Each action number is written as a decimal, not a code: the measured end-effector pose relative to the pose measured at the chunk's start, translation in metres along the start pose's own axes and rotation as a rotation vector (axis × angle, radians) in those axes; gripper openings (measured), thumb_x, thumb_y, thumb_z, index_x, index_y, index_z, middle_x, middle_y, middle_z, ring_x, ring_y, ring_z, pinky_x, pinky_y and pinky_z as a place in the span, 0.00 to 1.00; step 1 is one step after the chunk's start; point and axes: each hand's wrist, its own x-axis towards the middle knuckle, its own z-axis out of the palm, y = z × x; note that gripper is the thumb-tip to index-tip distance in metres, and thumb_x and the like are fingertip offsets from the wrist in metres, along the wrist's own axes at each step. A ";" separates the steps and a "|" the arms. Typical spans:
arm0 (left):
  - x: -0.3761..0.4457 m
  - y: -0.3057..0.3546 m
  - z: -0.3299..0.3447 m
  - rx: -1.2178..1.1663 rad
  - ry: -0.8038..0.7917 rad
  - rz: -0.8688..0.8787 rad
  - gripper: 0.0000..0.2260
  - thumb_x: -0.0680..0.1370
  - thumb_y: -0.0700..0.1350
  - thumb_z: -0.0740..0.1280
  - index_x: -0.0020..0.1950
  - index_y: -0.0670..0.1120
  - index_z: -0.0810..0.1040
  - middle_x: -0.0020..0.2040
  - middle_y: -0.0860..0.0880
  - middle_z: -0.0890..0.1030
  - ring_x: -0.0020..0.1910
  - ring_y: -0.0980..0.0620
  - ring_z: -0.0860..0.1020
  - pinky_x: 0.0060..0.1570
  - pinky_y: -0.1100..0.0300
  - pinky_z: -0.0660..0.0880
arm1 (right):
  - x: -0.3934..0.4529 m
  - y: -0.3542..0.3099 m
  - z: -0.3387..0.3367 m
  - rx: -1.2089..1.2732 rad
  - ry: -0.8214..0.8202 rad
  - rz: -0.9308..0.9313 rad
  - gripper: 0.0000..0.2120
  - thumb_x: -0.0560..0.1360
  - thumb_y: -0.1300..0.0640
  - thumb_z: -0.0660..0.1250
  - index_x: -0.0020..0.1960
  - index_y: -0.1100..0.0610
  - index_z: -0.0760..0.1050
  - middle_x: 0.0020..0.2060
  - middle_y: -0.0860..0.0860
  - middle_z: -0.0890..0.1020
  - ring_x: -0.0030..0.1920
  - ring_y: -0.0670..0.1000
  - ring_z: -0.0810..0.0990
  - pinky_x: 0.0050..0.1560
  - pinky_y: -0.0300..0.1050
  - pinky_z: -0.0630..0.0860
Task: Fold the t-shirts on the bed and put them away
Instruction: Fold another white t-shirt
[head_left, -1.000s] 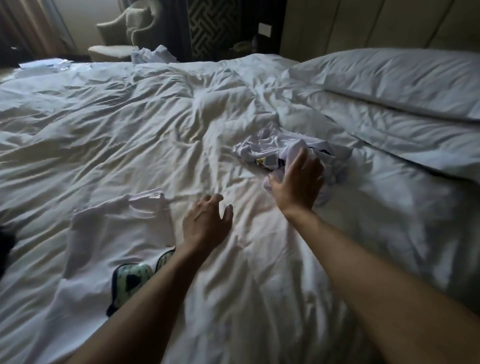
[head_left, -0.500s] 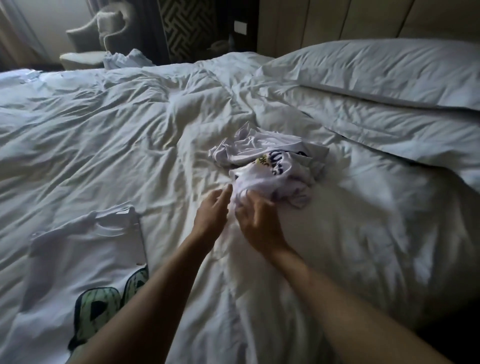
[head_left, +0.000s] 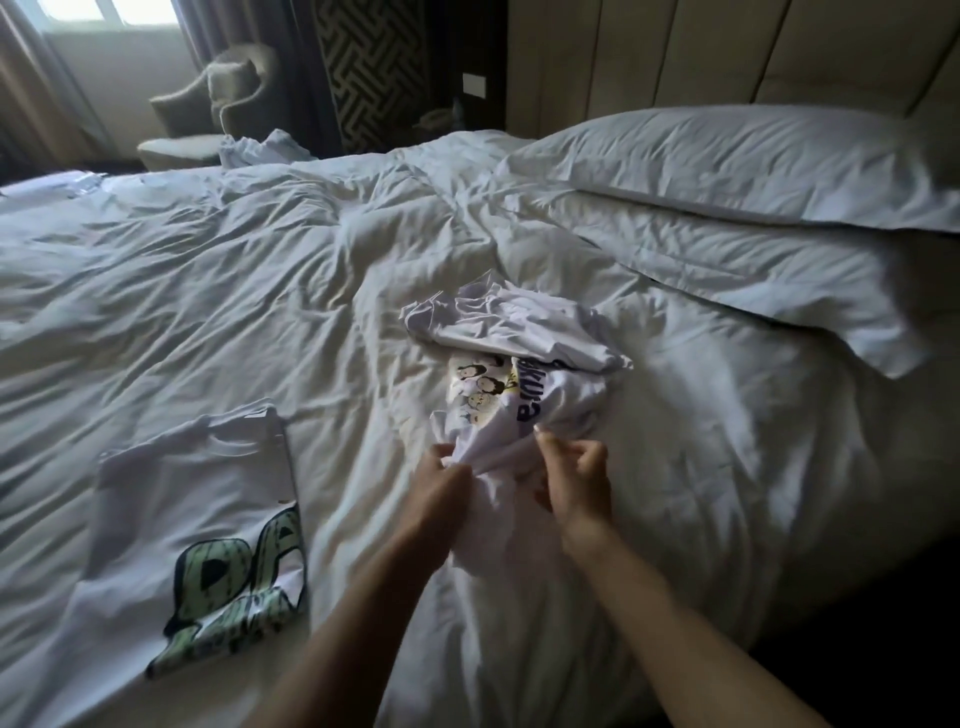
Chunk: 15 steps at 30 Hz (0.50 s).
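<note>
Both grips, the left hand (head_left: 441, 475) and the right hand (head_left: 574, 473), pinch the crumpled t-shirt (head_left: 511, 384) in the middle of the bed (head_left: 260, 291), not yet folded, while the green-print t-shirt (head_left: 208, 525) lies flat to its left, so I judge most work remains.

Crumpled t-shirt (head_left: 519, 364) on the bed (head_left: 260, 291), just beyond both hands; left hand (head_left: 441, 483) and right hand (head_left: 574, 480) side by side at its near edge. Flat t-shirt (head_left: 192, 519) left of the left hand. Pillows (head_left: 753, 171) beyond, to the right.

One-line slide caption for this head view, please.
Both hands, left and right, grip a crumpled printed t-shirt on the bed.
</note>
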 end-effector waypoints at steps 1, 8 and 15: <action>-0.004 -0.003 0.001 0.059 -0.009 0.019 0.11 0.67 0.41 0.61 0.48 0.43 0.75 0.40 0.40 0.80 0.37 0.44 0.78 0.33 0.55 0.73 | 0.007 0.002 -0.002 0.033 -0.041 0.082 0.36 0.59 0.31 0.72 0.55 0.57 0.73 0.48 0.56 0.83 0.45 0.57 0.84 0.46 0.58 0.83; -0.028 0.000 0.002 0.391 -0.368 0.007 0.08 0.61 0.45 0.65 0.34 0.48 0.83 0.32 0.52 0.82 0.36 0.53 0.80 0.41 0.55 0.78 | 0.028 0.003 -0.008 0.291 -0.169 0.207 0.29 0.68 0.51 0.78 0.61 0.66 0.74 0.54 0.64 0.82 0.53 0.62 0.82 0.52 0.53 0.81; -0.008 0.004 0.006 0.111 -0.062 0.087 0.16 0.75 0.57 0.72 0.45 0.45 0.75 0.24 0.56 0.75 0.23 0.61 0.72 0.24 0.65 0.66 | -0.016 -0.029 -0.033 0.062 -0.337 -0.041 0.10 0.56 0.56 0.66 0.36 0.57 0.74 0.27 0.48 0.74 0.29 0.48 0.72 0.30 0.40 0.68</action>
